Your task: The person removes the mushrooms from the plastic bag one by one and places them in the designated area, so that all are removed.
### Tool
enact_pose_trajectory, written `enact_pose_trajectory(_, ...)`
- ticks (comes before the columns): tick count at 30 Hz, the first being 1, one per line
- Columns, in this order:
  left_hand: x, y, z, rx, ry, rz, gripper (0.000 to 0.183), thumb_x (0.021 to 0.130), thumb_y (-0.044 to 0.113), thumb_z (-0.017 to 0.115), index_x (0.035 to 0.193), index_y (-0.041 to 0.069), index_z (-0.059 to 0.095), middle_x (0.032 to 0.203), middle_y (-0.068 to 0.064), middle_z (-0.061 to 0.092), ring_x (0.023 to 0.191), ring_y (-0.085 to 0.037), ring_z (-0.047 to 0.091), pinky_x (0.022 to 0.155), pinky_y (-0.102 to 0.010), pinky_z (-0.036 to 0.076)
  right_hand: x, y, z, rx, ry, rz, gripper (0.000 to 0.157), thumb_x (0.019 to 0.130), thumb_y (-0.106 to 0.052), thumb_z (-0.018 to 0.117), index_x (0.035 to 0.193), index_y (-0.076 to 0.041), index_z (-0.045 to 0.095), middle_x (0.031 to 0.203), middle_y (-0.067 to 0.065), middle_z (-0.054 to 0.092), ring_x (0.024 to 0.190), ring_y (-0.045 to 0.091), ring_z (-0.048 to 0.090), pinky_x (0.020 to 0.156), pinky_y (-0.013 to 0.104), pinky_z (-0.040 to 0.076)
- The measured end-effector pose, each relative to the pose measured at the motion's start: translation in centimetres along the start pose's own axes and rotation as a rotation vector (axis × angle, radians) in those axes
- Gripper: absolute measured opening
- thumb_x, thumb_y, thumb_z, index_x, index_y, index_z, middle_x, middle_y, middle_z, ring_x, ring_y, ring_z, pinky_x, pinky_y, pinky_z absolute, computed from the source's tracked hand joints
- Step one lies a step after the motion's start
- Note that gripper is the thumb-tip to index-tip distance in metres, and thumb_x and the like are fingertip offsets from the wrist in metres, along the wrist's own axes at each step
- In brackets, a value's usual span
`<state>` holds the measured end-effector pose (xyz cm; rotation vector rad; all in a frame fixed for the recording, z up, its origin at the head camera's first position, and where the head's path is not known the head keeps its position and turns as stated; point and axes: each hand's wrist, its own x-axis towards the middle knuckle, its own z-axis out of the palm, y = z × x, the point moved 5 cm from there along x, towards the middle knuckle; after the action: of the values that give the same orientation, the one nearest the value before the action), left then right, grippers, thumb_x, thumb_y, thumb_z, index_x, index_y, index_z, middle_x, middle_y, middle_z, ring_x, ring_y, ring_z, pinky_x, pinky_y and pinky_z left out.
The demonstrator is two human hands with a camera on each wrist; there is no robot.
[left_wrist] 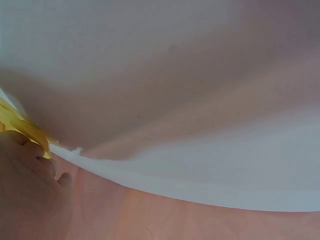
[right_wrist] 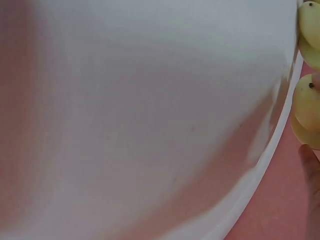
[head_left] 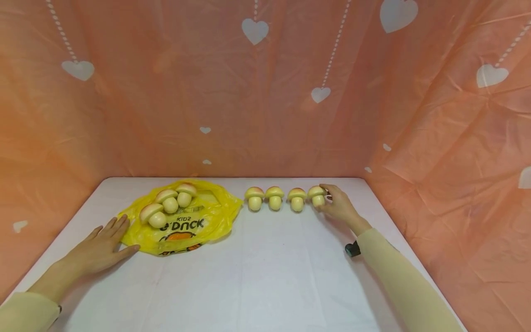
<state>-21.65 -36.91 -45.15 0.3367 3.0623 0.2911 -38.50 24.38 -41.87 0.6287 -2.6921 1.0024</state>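
On the right, my right hand [head_left: 341,207] pinches a cream toy mushroom [head_left: 318,197] with a pink-tinged cap, at the right end of a row. In the right wrist view a fingertip touches this mushroom [right_wrist: 306,112] at its cap. The other mushrooms in the row stand to its left, among them one [head_left: 296,200] close beside it. A yellow plastic bag [head_left: 224,216] with black lettering lies flat on the left, with three more mushrooms [head_left: 156,217] on it. My left hand [head_left: 101,244] rests with straight fingers at the bag's left edge.
A white-covered table [head_left: 249,286] carries everything. Orange cloth [head_left: 282,129] with white hearts hangs behind it and along both sides. A small black device [head_left: 352,249] sits at my right wrist.
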Motion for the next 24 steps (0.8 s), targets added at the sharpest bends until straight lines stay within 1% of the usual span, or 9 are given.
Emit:
enact_pose_trajectory(4,0.16,-0.11,0.06,0.006,0.003,0.002,0.095,0.104,0.054,0.052,0.154,-0.02,0.023,0.161,-0.041,0.02,0.148,-0.061,0.017,0.116,-0.075,0.016,-0.02,0.11,0.25,-0.02,-0.038,0.026,0.074,0.08,0.002,0.084,0.145,0.012,0.048,0.141,0.033,0.052,0.122,0.048,0.058,0.104,0.057,0.052)
enact_pose_trajectory(8,0.27,-0.29,0.17,0.01,0.003,0.0,0.095,0.104,0.055,0.053,0.154,-0.021,0.023,0.161,-0.042,0.021,0.148,-0.061,0.018,0.116,-0.075,0.016,-0.09,0.3,0.58,-0.076,-0.091,0.066,0.076,0.084,-0.004,0.084,0.148,0.008,0.046,0.145,0.031,0.05,0.123,0.047,0.058,0.105,0.056,0.05)
enact_pose_trajectory(11,0.31,-0.4,0.26,0.013,0.003,0.0,0.095,0.104,0.055,0.053,0.153,-0.021,0.024,0.16,-0.042,0.021,0.148,-0.061,0.018,0.115,-0.075,0.016,-0.12,0.44,0.73,-0.101,-0.114,0.087,0.076,0.086,-0.008,0.085,0.15,0.005,0.045,0.148,0.028,0.048,0.124,0.045,0.058,0.107,0.056,0.049)
enact_pose_trajectory(24,0.18,-0.34,0.36,0.014,-0.003,-0.004,0.095,0.104,0.055,0.053,0.152,-0.021,0.026,0.159,-0.043,0.024,0.146,-0.062,0.021,0.115,-0.076,0.017,-0.38,0.25,0.52,-0.123,-0.125,0.085,0.075,0.088,-0.012,0.083,0.151,0.003,0.045,0.15,0.025,0.047,0.126,0.045,0.056,0.109,0.059,0.046)
